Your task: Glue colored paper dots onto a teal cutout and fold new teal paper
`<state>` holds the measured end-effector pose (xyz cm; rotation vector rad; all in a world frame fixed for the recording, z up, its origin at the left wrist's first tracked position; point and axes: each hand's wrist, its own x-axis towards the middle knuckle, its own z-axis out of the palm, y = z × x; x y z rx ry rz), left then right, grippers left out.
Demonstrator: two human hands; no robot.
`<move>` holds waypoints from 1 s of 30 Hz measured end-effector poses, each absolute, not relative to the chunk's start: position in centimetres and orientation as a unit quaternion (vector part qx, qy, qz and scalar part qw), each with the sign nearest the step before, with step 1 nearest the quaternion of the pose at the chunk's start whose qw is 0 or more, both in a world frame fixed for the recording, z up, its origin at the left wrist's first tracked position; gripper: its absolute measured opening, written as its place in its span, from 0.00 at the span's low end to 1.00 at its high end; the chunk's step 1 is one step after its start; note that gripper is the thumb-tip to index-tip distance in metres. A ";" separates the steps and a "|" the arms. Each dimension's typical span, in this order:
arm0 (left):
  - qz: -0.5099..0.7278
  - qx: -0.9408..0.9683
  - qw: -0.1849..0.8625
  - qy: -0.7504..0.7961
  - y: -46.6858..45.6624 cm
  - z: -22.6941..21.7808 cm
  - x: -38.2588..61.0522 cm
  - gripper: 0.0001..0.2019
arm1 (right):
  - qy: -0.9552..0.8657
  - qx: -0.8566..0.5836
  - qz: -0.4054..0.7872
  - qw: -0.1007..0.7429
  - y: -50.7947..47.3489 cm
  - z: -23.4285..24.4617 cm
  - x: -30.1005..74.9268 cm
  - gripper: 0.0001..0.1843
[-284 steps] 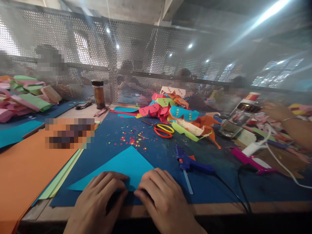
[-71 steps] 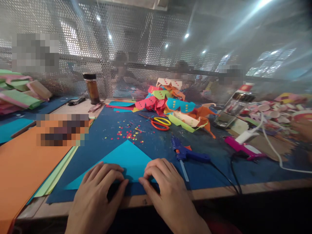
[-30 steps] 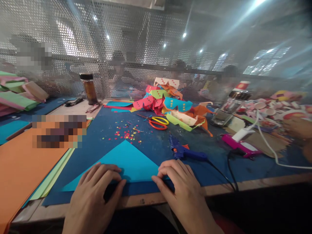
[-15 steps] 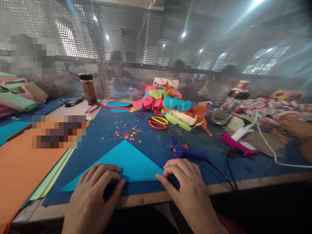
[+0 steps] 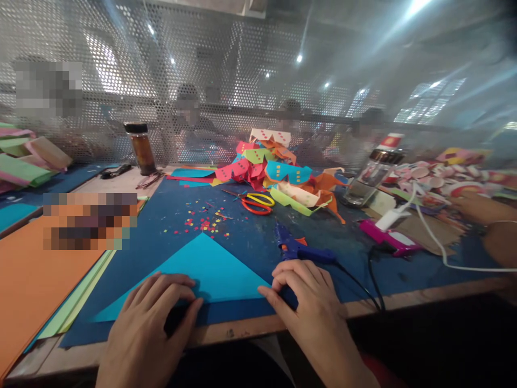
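A bright blue sheet of paper, folded into a triangle, lies flat on the dark blue table mat with its peak pointing away from me. My left hand is over its lower left part, fingers bent and thumb closing toward them at the folded bottom edge. At the right corner, the thumb and fingers of my right hand pinch the paper. Just beyond my right hand lies a blue glue gun. Scissors with red and yellow handles rest farther back, beside scattered small paper bits.
Folded, coloured paper pieces are heaped at the back. Orange sheets lie left. A dark-lidded bottle, a glass bottle and a magenta power strip with cords stand around. Another person's hand is at right.
The view has shifted slightly, so most things sit a little farther left. Both hands keep nearly the same places on the blue paper, which stays folded.
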<state>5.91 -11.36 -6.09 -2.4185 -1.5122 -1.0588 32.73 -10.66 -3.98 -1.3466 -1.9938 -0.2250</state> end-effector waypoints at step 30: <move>-0.359 -0.772 0.010 -0.525 -11.9 -5.5 6.9 0.12 | -0.755 -0.494 -0.066 0.426 -11.0 -3.8 33.4 0.08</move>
